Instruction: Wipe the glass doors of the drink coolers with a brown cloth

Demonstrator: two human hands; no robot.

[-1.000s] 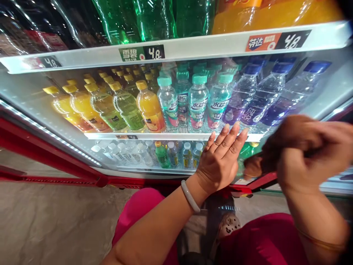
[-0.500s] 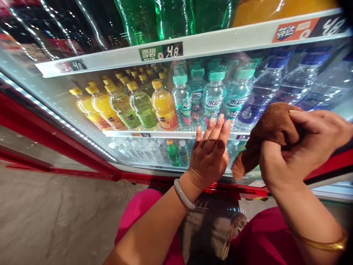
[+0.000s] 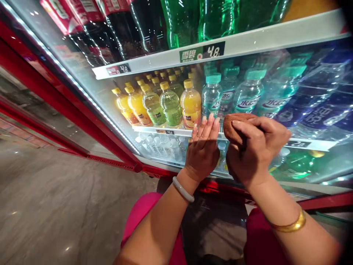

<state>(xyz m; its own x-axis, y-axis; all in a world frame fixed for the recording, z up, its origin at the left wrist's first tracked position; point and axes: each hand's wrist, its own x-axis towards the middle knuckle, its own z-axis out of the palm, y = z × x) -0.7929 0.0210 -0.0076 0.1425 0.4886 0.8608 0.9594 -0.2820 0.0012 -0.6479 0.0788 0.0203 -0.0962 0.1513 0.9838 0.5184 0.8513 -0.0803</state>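
Observation:
My left hand (image 3: 203, 151) lies flat with its fingers stretched out, seemingly against the glass door of a drinks fridge. A pale bangle circles that wrist. Close beside it, my right hand (image 3: 255, 149) is closed around a bunched brown cloth (image 3: 237, 127), with a gold bangle farther down the arm. Whether the cloth touches the glass, I cannot tell. Behind the hands stand bottles with teal caps (image 3: 249, 90), partly covered by my fingers. To their left are orange juice bottles (image 3: 191, 105) and green drink bottles (image 3: 170, 106) with yellow caps.
Large dark cola bottles (image 3: 118, 33) and green bottles (image 3: 219, 20) fill the shelf above, over a white shelf edge (image 3: 154, 57) with price tags. Small clear bottles (image 3: 160, 145) stand below. A red door frame (image 3: 107, 156) runs along the left, beside the grey floor (image 3: 55, 206).
My right hand has moved left with the brown cloth, close to my left hand. The view has shifted, so the shelves appear farther right. My left hand stays flat.

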